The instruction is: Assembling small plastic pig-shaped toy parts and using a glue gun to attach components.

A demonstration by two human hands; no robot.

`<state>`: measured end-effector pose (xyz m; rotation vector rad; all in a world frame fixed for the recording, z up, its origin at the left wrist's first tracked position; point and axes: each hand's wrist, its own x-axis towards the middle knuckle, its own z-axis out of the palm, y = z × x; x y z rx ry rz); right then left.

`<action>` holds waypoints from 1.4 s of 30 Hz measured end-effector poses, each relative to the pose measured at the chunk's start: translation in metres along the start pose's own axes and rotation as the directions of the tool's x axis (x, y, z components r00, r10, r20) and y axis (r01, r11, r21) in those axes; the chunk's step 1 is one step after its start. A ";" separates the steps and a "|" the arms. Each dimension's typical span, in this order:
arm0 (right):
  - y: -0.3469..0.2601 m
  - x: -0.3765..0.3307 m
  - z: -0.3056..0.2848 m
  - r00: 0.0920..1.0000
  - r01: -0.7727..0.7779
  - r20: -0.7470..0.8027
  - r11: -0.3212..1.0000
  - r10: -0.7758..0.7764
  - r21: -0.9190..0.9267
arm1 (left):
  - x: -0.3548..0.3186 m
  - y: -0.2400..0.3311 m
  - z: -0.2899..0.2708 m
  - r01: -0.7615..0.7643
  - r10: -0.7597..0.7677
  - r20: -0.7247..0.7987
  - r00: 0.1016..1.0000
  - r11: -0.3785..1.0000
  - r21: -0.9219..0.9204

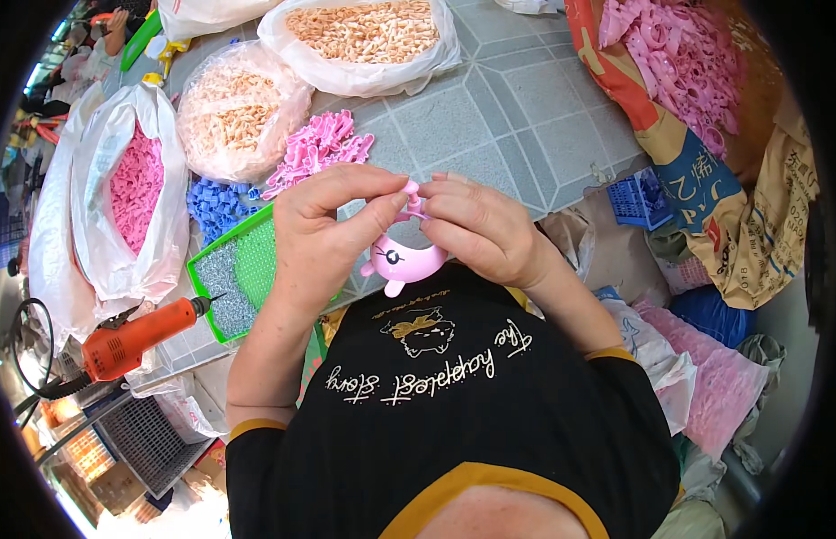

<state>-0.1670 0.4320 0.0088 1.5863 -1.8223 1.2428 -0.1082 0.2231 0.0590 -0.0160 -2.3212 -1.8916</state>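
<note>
Up in front of my chest is a rounded pink plastic toy part [416, 264] with a dark printed eye and small stubs. A small pink peg-like piece [413, 199] stands at its upper end. My left hand [326, 225] is closed, its thumb and index finger pinching at the peg. From the other side, the closed fingers of my right hand [481, 225] grip the toy part's upper end. Fingers cover part of where the two pink pieces meet, so I cannot tell whether they are joined.
Past my hands lie wavy pink strips [317, 148], blue parts [219, 208] and bags of beige pieces [362, 31]. A green tray [202, 278] holds screws and green bits. At left are an orange power drill [140, 340] and a pink-filled bag [95, 198]; a large sack [696, 193] stands right.
</note>
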 end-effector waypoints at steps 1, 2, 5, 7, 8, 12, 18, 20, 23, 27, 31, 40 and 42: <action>0.000 0.000 0.000 1.000 0.012 0.023 1.000 -0.012 -0.010 | 0.000 0.000 -0.002 -0.034 0.034 0.018 0.999 0.999 0.028; 0.000 0.001 -0.001 0.999 0.025 0.046 0.999 -0.024 -0.020 | 0.001 0.000 -0.003 -0.069 0.067 0.036 0.997 0.996 0.055; -0.001 0.001 0.000 0.997 0.038 0.071 0.997 -0.034 -0.063 | 0.001 0.004 -0.002 -0.168 0.163 0.045 0.986 0.973 0.159; 0.001 0.000 0.001 0.997 0.037 0.066 0.997 -0.033 -0.064 | 0.001 0.008 -0.001 -0.116 0.113 0.031 0.993 0.983 0.140; 0.002 -0.001 0.002 0.998 0.036 0.061 0.997 -0.031 -0.067 | 0.001 0.009 0.000 -0.065 0.064 0.019 0.998 0.991 0.120; 0.002 0.002 0.000 0.996 0.054 0.078 0.995 -0.048 -0.081 | 0.001 0.009 0.001 -0.023 0.023 0.008 1.000 0.988 0.150; 0.003 0.002 0.001 0.993 0.095 0.081 0.991 -0.087 -0.093 | 0.001 0.007 0.001 -0.221 0.211 0.065 0.975 0.942 0.254; 0.003 0.002 0.003 0.992 0.116 0.062 0.983 -0.108 -0.141 | 0.002 0.016 0.001 -0.280 0.244 0.142 0.959 0.875 0.394; 0.003 0.001 0.004 0.991 0.118 0.078 0.979 -0.106 -0.166 | 0.003 0.018 0.002 -0.321 0.269 0.176 0.947 0.807 0.495; 0.005 -0.001 0.006 0.995 0.093 0.056 0.986 -0.086 -0.140 | 0.005 0.013 -0.004 -0.216 0.155 0.176 0.972 0.884 0.415; 0.004 -0.006 0.007 0.969 -0.244 0.035 0.968 0.243 0.058 | 0.019 -0.018 -0.022 -0.019 0.048 -0.110 0.993 0.968 0.250; -0.007 -0.026 0.002 0.415 -0.571 0.373 -0.082 0.830 0.817 | 0.012 -0.068 -0.036 -0.183 0.020 0.194 0.981 0.439 0.880; -0.009 -0.025 0.005 0.416 -0.533 0.351 -0.087 0.839 0.841 | 0.011 -0.076 -0.032 -0.163 -0.005 0.181 0.983 0.409 0.898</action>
